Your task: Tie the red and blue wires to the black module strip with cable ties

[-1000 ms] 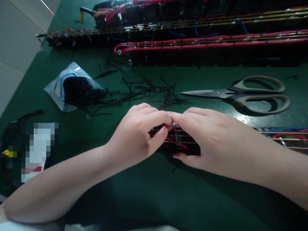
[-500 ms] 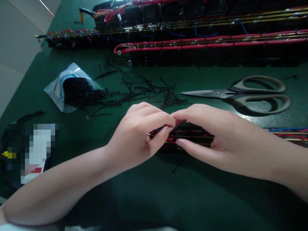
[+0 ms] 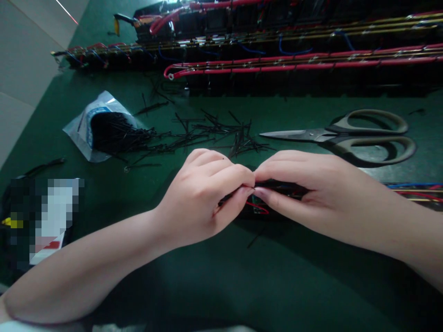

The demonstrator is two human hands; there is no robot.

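Observation:
A long black wired assembly (image 3: 411, 192) with red, blue and yellow wires lies across the green table (image 3: 221, 276), running off to the right. My left hand (image 3: 204, 198) and my right hand (image 3: 304, 189) meet fingertip to fingertip over its left end. Both are closed in a pinch on the wires there; a red wire loop (image 3: 258, 207) shows just below the fingers. What exactly sits between the fingertips is hidden.
Large scissors (image 3: 346, 133) lie shut behind my right hand. Loose black cable ties (image 3: 214, 133) spill from a plastic bag (image 3: 97, 124) at the left. More wired assemblies (image 3: 294, 60) line the far edge. A blurred box (image 3: 44, 221) sits at the left.
My right hand has closed down lower over the assembly's end, fingers pressing nearer my left fingertips. The left hand has hardly moved.

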